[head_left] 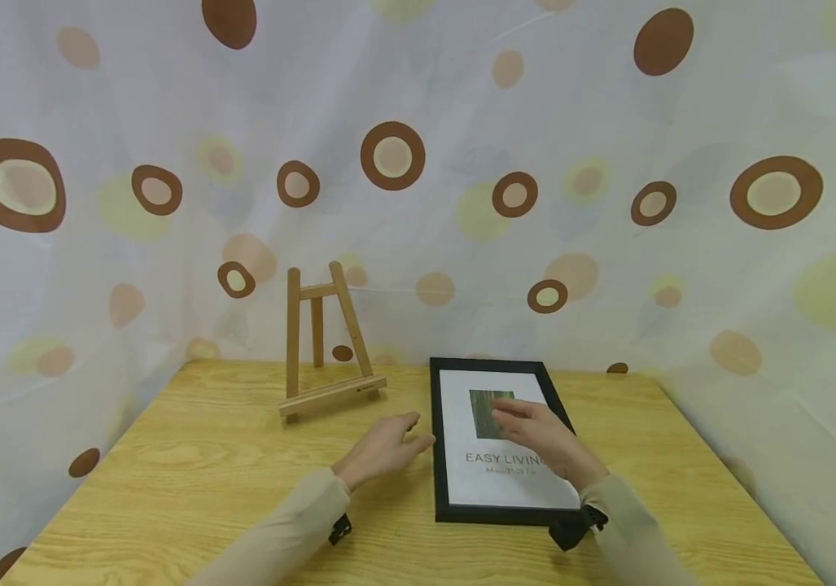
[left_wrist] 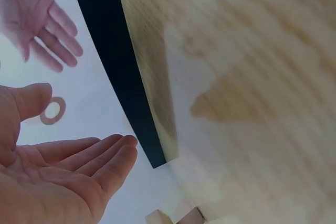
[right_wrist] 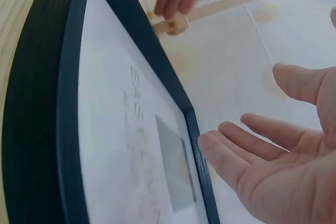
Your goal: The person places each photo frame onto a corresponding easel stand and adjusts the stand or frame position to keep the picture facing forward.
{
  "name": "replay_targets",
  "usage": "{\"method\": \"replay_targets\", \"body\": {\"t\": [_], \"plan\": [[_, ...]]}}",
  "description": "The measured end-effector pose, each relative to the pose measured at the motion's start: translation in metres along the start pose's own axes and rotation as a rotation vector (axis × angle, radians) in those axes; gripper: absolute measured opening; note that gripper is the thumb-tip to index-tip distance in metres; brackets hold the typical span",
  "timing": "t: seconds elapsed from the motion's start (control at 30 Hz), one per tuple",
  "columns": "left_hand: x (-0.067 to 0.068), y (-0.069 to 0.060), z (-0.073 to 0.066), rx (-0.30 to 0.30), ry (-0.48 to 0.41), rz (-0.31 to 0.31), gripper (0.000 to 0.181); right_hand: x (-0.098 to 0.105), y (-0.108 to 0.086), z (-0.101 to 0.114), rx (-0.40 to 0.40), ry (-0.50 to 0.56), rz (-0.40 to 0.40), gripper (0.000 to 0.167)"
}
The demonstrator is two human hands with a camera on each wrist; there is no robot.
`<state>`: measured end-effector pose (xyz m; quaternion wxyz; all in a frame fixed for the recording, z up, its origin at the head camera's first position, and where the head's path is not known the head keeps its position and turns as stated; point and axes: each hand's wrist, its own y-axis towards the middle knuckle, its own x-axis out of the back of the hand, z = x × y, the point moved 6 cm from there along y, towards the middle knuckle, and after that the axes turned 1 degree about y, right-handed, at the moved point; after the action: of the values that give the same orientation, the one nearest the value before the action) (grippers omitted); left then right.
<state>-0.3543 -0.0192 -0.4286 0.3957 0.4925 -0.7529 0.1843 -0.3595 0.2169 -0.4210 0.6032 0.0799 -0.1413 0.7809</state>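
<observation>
A black picture frame (head_left: 487,515) lies flat on the table, its white sheet printed with a green picture and the words "EASY LIVING". Over its right part hovers my right hand (head_left: 545,435), fingers extended and holding nothing. My left hand (head_left: 382,449) is just left of the frame, thumb apart from the straight fingers, also holding nothing. In the left wrist view the left palm (left_wrist: 63,182) faces up beside the frame's black edge (left_wrist: 113,66). The right wrist view shows the right hand (right_wrist: 283,156) with fingers spread loosely near the frame's rim (right_wrist: 157,51).
A small wooden easel (head_left: 333,391) stands upright at the back left of the wood-grain table (head_left: 190,456). Behind and on both sides hangs a white curtain (head_left: 432,228) with brown and yellow dots. Black straps sit on both wrists.
</observation>
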Motion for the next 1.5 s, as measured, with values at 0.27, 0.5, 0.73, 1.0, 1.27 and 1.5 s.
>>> {"method": "replay_targets", "body": {"t": [0.27, 0.5, 0.73, 1.0, 1.27, 1.5], "plan": [[-0.009, 0.001, -0.001, -0.015, -0.072, 0.021, 0.044, 0.031, -0.007, -0.027, -0.083, 0.150, 0.117, 0.065], [-0.020, 0.002, 0.002, 0.050, -0.321, 0.069, 0.036, 0.057, -0.020, -0.046, -0.119, 0.292, 0.221, 0.066], [-0.030, 0.003, 0.015, 0.167, -0.633, 0.140, 0.050, 0.081, -0.032, -0.059, -0.140, 0.359, 0.198, 0.070], [-0.030, 0.002, 0.026, 0.275, -0.987, 0.184, 0.046, 0.107, -0.045, -0.075, -0.142, 0.431, 0.137, 0.073], [-0.031, 0.002, 0.025, 0.319, -1.057, 0.214, 0.047, 0.118, -0.053, -0.089, -0.189, 0.368, 0.138, 0.072], [-0.032, 0.005, 0.025, 0.310, -1.051, 0.250, 0.046, 0.117, -0.051, -0.091, -0.212, 0.228, 0.100, 0.074]]}}
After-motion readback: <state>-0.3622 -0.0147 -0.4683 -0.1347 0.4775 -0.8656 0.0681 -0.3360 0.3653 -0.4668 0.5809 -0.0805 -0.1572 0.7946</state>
